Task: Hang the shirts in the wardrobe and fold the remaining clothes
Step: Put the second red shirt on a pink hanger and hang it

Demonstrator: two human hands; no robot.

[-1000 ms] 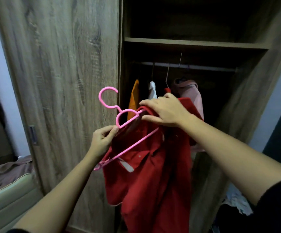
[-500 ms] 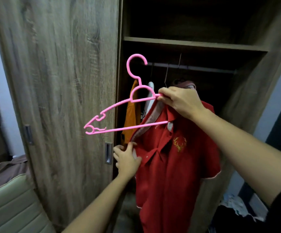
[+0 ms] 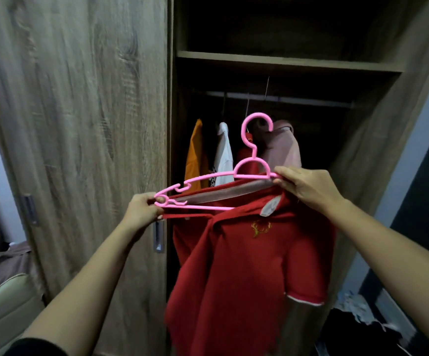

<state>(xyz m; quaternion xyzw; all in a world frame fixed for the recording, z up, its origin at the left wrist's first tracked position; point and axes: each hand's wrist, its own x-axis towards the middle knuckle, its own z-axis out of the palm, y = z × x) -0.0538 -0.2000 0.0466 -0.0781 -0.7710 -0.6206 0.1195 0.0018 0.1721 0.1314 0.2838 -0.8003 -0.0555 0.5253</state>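
Observation:
A red polo shirt (image 3: pixel 246 265) with a gold emblem hangs in front of the open wardrobe, its right shoulder on a pink plastic hanger (image 3: pixel 252 173). My left hand (image 3: pixel 142 209) grips the hanger's left end together with the shirt's left shoulder edge. My right hand (image 3: pixel 307 187) pinches the hanger's right arm and the collar. The hanger's hook points up, below the wardrobe rail (image 3: pixel 280 98). The hanger's right end is hidden inside the shirt.
On the rail hang an orange garment (image 3: pixel 195 160), a white shirt (image 3: pixel 223 152) and a pink shirt (image 3: pixel 280 147). The closed sliding door (image 3: pixel 80 124) fills the left. A shelf (image 3: pixel 285 60) sits above the rail. A green cushion (image 3: pixel 3 299) lies lower left, loose clothes (image 3: pixel 357 322) lower right.
My left hand rose from the shirt's front to the hanger's left end. The hanger swung level and lower, and the shirt's left shoulder got drawn out toward that end.

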